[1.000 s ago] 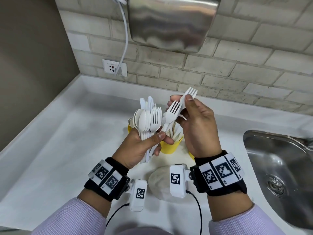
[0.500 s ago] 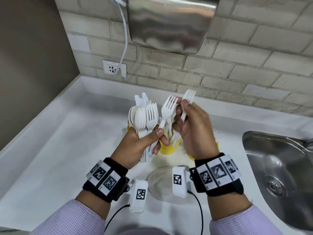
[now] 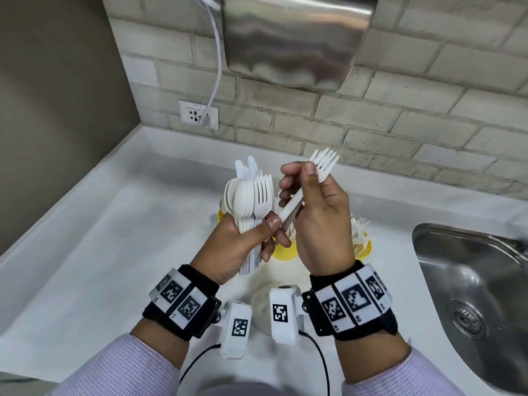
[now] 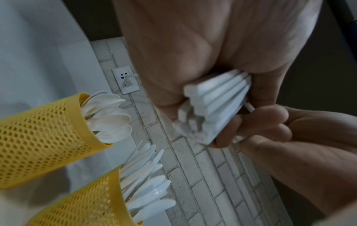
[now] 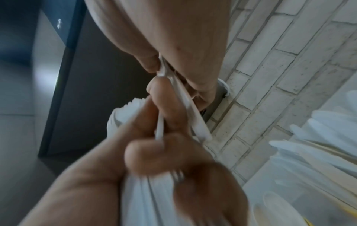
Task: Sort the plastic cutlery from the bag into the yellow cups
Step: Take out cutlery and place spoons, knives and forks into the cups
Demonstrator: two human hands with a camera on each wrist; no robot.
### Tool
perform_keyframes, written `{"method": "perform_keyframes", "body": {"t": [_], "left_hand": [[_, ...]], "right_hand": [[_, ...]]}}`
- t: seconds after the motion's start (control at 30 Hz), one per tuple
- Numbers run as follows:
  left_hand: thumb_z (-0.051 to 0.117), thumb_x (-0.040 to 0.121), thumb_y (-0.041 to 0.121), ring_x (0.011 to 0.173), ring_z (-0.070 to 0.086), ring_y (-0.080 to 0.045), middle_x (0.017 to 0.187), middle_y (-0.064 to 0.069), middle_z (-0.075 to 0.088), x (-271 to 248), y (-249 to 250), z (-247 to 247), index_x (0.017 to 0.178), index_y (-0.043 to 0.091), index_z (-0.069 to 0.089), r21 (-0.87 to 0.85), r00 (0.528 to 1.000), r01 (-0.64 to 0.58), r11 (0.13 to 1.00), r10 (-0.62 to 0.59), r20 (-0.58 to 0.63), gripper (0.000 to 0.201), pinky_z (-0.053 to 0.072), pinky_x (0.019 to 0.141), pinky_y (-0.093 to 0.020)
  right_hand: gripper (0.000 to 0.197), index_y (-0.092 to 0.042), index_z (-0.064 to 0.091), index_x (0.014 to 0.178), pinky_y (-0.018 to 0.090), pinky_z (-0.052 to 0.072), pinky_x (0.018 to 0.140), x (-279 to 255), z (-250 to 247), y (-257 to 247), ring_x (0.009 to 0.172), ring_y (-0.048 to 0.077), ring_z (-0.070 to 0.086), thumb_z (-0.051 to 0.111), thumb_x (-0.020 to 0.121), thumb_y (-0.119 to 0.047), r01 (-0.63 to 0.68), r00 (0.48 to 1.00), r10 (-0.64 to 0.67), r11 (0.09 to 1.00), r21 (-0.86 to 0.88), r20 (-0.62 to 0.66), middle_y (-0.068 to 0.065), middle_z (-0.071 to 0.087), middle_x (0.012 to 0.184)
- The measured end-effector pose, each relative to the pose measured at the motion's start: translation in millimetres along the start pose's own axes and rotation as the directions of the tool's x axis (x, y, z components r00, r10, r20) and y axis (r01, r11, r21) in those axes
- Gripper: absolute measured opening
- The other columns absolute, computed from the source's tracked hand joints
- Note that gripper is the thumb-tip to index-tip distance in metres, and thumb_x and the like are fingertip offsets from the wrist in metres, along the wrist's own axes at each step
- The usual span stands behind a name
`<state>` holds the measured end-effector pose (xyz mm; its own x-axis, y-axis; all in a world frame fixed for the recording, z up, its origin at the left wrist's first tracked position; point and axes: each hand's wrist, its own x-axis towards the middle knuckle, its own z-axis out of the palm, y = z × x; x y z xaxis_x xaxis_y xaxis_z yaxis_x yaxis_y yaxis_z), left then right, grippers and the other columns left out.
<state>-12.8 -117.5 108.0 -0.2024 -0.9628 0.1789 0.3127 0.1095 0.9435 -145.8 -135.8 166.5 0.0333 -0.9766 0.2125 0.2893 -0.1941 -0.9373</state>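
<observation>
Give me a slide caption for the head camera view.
Left hand grips a cutlery bundle; right hand lifts out forks above yellow cups.

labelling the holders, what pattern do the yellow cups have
Yellow cups: yellow mesh of small holes, clearest in the left wrist view.

In the head view both hands cover most of the cups (image 3: 281, 251); only yellow slivers show, so their contents there cannot be told. The left hand (image 3: 240, 247) wraps the bundle (image 3: 251, 201), hiding the handles' middles. The right hand (image 3: 320, 224) hides part of the forks (image 3: 323, 164) it pinches; whether it holds two or more is unclear. The bag (image 3: 261, 307) lies mostly behind the wrist cameras. The sink (image 3: 468, 295) runs off the right edge. The right wrist view is blurred low down, and the cutlery at its right edge cannot be sorted by kind
</observation>
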Motion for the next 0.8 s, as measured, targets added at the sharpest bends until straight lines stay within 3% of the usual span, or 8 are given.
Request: {"method": "perform_keyframes", "body": {"t": [0.07,0.17,0.23,0.3,0.43,0.53,0.6,0.8], "left_hand": [[0.064,0.099,0.023,0.049,0.047,-0.024,0.081,-0.018,0.072,0,-1,-1,0.084,0.019,0.07,-0.008,1.0,0.007,1.0,-0.007,0.004,0.017,0.045,0.058,-0.032],[0.066,0.093,0.03,0.048,0.045,-0.023,0.079,-0.017,0.071,0,-2,-1,0.081,0.018,0.068,-0.037,1.0,0.016,0.999,-0.015,0.007,0.017,0.043,0.055,-0.029],[0.067,0.092,0.03,0.048,0.044,-0.021,0.076,-0.015,0.07,0,-3,-2,0.082,0.018,0.066,-0.057,1.0,0.027,0.998,-0.027,0.001,0.016,0.043,0.055,-0.028],[0.067,0.091,0.03,0.049,0.044,-0.021,0.075,-0.014,0.069,1,-3,-2,0.082,0.019,0.067,-0.079,0.999,0.035,0.996,-0.034,0.009,0.014,0.042,0.055,-0.028],[0.068,0.09,0.029,0.047,0.044,-0.02,0.074,-0.015,0.069,2,-3,-2,0.08,0.021,0.068,-0.111,0.998,0.056,0.992,-0.052,0.038,0.012,0.041,0.054,-0.028],[0.067,0.091,0.029,0.045,0.044,-0.02,0.075,-0.017,0.069,2,-3,-1,0.083,0.018,0.067,-0.103,0.996,0.063,0.993,-0.057,0.064,0.013,0.042,0.054,-0.028],[0.067,0.091,0.028,0.045,0.045,-0.019,0.076,-0.018,0.069,1,-3,-1,0.083,0.016,0.066,-0.1,0.995,0.073,0.992,-0.066,0.076,0.014,0.043,0.054,-0.028],[0.067,0.092,0.027,0.047,0.047,-0.02,0.077,-0.017,0.069,1,-1,-2,0.088,0.015,0.065,-0.087,0.989,0.083,0.993,-0.072,0.127,0.012,0.045,0.055,-0.026]], "right_hand": [[0.033,-0.006,0.064,0.1,0.038,0.051,0.07,7,-3,-9,0.071,0.024,0.057,0.04,0.11,-0.025,0.059,0.998,-0.056,0.996,0.063,-0.038,0.006,0.062,0.079],[0.031,-0.008,0.059,0.098,0.032,0.044,0.056,16,-9,-26,0.053,0.018,0.045,0.036,0.112,-0.023,0.139,0.986,-0.121,0.974,0.176,-0.111,0.003,0.046,0.066],[0.028,-0.012,0.059,0.097,0.026,0.033,0.048,18,-15,-33,0.048,0.014,0.028,0.038,0.112,-0.024,0.186,0.976,-0.166,0.973,0.14,-0.143,-0.001,0.031,0.062],[0.022,-0.013,0.063,0.098,0.025,0.025,0.046,16,-20,-31,0.048,0.014,0.021,0.046,0.108,-0.024,0.184,0.978,-0.182,0.983,0.004,-0.106,-0.005,0.028,0.059],[0.017,-0.004,0.069,0.098,0.025,0.03,0.049,4,-19,-20,0.044,0.01,0.031,0.061,0.099,-0.019,0.055,0.997,-0.039,0.963,-0.263,0.064,-0.017,0.043,0.052],[0.019,0.017,0.059,0.102,0.015,0.037,0.039,-6,-13,-24,0.033,0.004,0.038,0.053,0.103,-0.001,-0.058,0.98,0.092,0.98,-0.19,0.177,-0.012,0.047,0.044],[0.017,0.021,0.055,0.101,0.012,0.037,0.036,-9,-10,-28,0.029,0.005,0.038,0.049,0.102,0.005,-0.096,0.965,0.121,0.989,-0.116,0.235,-0.007,0.047,0.042],[0.023,-0.003,0.062,0.081,0.017,0.033,0.038,-4,-15,-22,0.031,0.007,0.037,0.051,0.101,0.004,-0.134,0.96,0.142,0.99,-0.05,0.243,-0.007,0.049,0.045]]}}
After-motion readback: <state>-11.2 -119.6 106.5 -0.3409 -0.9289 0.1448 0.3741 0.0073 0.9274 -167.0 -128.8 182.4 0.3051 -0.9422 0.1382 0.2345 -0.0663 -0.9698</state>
